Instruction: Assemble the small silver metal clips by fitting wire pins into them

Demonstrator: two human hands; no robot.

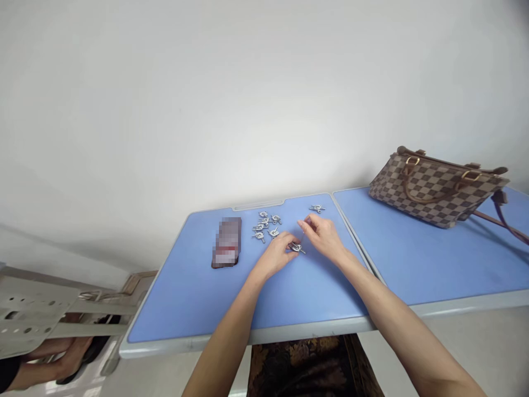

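Between the fingers of my left hand (278,255) is a small silver metal part (296,248) with a rounded middle and thin projecting pins. It is held just above or on the blue table top; I cannot tell which. My right hand (324,236) is closed in a pinch a little up and right of that part, apart from it. Whatever its fingertips hold, if anything, is too small to make out. Several similar metal parts (264,221) lie in a loose cluster beyond my left hand. One more such part (317,208) lies alone near the far edge.
A phone (227,242) with a blurred screen lies left of the cluster on the blue table (185,298). On the adjoining table to the right stands a brown checkered handbag (433,190). A white wall rises behind. At lower left are a chair (33,314) and another person's foot (74,353).
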